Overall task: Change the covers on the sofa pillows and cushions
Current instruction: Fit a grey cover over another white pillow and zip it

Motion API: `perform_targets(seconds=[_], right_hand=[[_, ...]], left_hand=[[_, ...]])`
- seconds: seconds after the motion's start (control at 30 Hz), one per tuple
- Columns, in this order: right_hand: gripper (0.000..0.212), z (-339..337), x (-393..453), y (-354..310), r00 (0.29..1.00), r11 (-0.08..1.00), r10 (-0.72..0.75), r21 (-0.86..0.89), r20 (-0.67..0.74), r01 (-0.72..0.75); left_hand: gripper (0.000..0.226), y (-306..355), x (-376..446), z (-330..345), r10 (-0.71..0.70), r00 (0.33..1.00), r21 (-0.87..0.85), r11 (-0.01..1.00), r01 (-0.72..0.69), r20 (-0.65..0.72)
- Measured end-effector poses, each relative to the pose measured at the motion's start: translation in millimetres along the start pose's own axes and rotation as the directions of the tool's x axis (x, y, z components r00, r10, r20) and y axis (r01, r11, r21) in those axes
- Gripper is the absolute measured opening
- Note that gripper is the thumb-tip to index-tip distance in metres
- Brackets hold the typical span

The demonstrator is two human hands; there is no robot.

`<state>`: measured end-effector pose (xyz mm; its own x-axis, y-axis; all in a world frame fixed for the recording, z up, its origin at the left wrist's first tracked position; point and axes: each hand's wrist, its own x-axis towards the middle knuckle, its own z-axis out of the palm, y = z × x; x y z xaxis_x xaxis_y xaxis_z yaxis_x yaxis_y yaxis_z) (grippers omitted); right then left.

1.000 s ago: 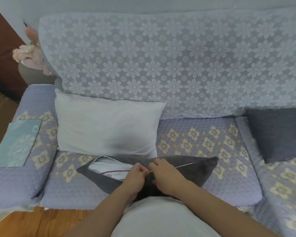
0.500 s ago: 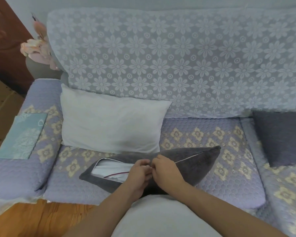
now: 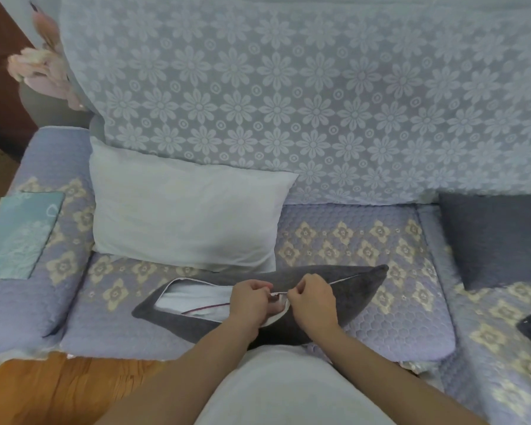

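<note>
The dark grey fuzzy pillow cover (image 3: pixel 359 294) lies on the purple sofa seat (image 3: pixel 396 326), half unzipped. The left hand (image 3: pixel 248 300) and right hand (image 3: pixel 314 302) each have a tight grip, pinching its zipper edge.

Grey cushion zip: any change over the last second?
Little. Both hands stayed at the middle of the zip seam of the grey cushion; the left hand and right hand have drawn slightly apart, and a bit of light lining shows between them. The opening's left part, with the white insert showing, looks unchanged. White pillow stayed put.
</note>
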<state>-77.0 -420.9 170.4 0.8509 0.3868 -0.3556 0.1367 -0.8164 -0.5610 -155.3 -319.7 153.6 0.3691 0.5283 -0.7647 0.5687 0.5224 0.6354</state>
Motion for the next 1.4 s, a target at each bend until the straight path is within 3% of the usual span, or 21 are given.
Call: perform_targets(seconds=[0.1,0.23,0.3,0.4,0.47,0.53,0.63,0.7,0.77,0.83,0.93,1.0,1.07,1.13,1.23,1.33,1.4], right_hand=[[0.012,-6,2,4,0.998,0.996,0.033,0.079,0.052,-0.037],[0.011,-12,8,2,0.988,0.971,0.117,0.197,0.1,-0.135],[0.011,-12,9,0,0.987,0.965,0.114,0.224,0.116,-0.138],[0.011,-16,11,-5,0.987,0.963,0.099,0.238,0.124,-0.127],[0.012,-18,11,-7,0.99,0.971,0.074,0.219,0.124,-0.1],[0.014,-18,7,-8,0.992,0.987,0.016,0.154,0.127,-0.035],[0.015,-16,0,-11,0.989,0.996,-0.076,0.053,0.123,0.07],[0.015,-16,-1,-14,0.986,0.993,-0.116,0.001,0.12,0.117],[0.016,-14,-1,-16,0.982,0.992,-0.121,-0.024,0.147,0.125],[0.016,-14,1,-17,0.982,0.997,-0.07,-0.023,0.176,0.076],[0.016,-20,7,-17,0.967,0.982,0.071,0.151,0.243,-0.11],[0.011,-23,6,-20,0.942,0.934,0.116,0.289,0.316,-0.212],[0.01,-22,2,-26,0.928,0.897,0.115,0.365,0.354,-0.25],[0.015,-20,-1,-34,0.921,0.871,0.1,0.415,0.376,-0.264],[0.021,-21,1,-38,0.907,0.82,0.147,0.464,0.394,-0.335],[0.024,-23,4,-37,0.884,0.715,0.213,0.55,0.415,-0.431],[0.026,-23,5,-37,0.878,0.694,0.217,0.565,0.427,-0.447]], left_hand=[[0.017,-1,5,-3,0.045,0.998,-0.053,0.998,-0.043,0.039],[0.028,-16,8,-12,0.19,0.961,0.148,0.964,-0.222,0.201],[0.043,-25,8,-15,0.411,0.893,0.375,0.81,-0.451,0.185],[0.028,-30,5,-26,0.628,0.727,0.509,0.546,-0.665,0.276],[0.03,-37,13,-37,0.583,0.669,0.605,0.344,-0.718,0.462],[0.051,-40,22,-42,0.445,0.643,0.665,0.131,-0.736,0.624],[0.058,-25,20,-34,0.183,0.738,0.759,-0.214,-0.615,0.649],[0.056,-13,16,-27,0.101,0.797,0.785,-0.283,-0.551,0.596],[0.051,-5,16,-25,0.042,0.83,0.812,-0.237,-0.533,0.557],[0.048,-5,18,-29,0.063,0.805,0.801,-0.17,-0.574,0.591],[0.051,-13,7,-38,0.287,0.705,0.746,-0.055,-0.664,0.648],[0.039,-19,-2,-43,0.494,0.631,0.666,0.132,-0.735,0.598],[0.027,-13,-10,-42,0.648,0.599,0.547,0.319,-0.774,0.47],[0.021,-4,-13,-38,0.688,0.609,0.476,0.414,-0.776,0.395],[0.019,-6,-13,-32,0.636,0.709,0.49,0.534,-0.689,0.303],[0.025,-23,-15,-41,0.692,0.677,0.469,0.526,-0.71,0.249],[0.029,-32,-13,-48,0.67,0.667,0.475,0.494,-0.728,0.325]])
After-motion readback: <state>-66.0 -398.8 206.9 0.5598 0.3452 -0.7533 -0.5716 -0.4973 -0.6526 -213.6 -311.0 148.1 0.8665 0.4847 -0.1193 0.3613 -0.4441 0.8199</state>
